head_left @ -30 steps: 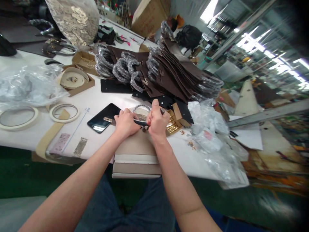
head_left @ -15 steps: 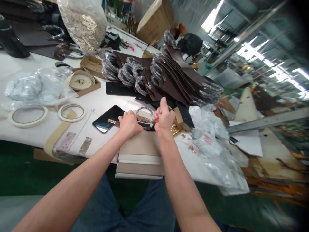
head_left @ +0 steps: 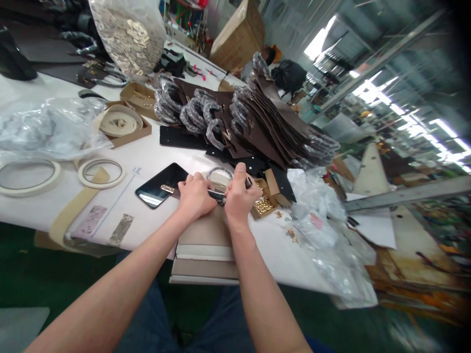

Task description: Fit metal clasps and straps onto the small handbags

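A taupe bag [head_left: 208, 245] lies flat at the white table's near edge, its base hanging over my lap. My left hand [head_left: 194, 196] is closed on the bag's top edge, beside a small gold clasp [head_left: 167, 189]. My right hand [head_left: 239, 196] is fisted round a dark-handled tool [head_left: 247, 183], thumb up, its tip pressed at the bag's top between both hands. The plastic-wrapped handle loop [head_left: 220, 172] of the bag arches just behind my knuckles.
A black phone [head_left: 159, 186] lies left of my hands. A small box of gold fittings [head_left: 263, 204] sits right of them, by crumpled plastic bags [head_left: 320, 211]. Stacked brown bags [head_left: 268, 115], tape rolls [head_left: 101, 172] and a cardboard box [head_left: 239, 32] fill the table [head_left: 143, 152] behind.
My right hand lifted off the bag half a second ago and has come back down with the tool against the bag's top. The left hand has stayed on the bag.
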The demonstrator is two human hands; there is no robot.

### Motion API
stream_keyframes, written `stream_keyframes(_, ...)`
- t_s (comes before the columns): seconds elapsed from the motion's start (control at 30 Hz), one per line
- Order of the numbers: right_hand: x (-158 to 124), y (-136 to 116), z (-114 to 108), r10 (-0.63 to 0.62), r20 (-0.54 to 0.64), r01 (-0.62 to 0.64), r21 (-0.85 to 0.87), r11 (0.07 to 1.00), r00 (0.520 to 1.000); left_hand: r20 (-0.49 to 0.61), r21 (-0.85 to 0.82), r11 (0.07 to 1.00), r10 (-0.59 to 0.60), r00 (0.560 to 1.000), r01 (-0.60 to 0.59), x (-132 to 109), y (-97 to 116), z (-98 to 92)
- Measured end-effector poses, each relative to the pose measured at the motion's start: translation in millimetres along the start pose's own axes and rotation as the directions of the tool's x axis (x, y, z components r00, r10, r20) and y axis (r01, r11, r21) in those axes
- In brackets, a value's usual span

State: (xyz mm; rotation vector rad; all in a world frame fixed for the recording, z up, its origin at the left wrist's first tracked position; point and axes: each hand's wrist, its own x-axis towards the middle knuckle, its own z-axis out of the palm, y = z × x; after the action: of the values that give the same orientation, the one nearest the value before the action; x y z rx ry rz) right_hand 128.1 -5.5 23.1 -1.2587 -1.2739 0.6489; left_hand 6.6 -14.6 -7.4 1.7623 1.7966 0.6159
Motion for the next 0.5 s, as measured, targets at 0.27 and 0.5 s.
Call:
stream_keyframes(0.27, 61, 21, 1, 0.389, -0.057, -0.371, 0.2, 0.907, 0.92, -0.014, 0.024, 1.0, 0.005, 1.0, -0.005, -3, 1, -2.7)
stream_keyframes(0.5, 91, 31, 8, 0.574, 0.035, -0.563, 0.254, 0.786, 0.818, -0.015, 0.022, 1.0, 0.0, 1.0, 0.001, -1, 1, -1.6)
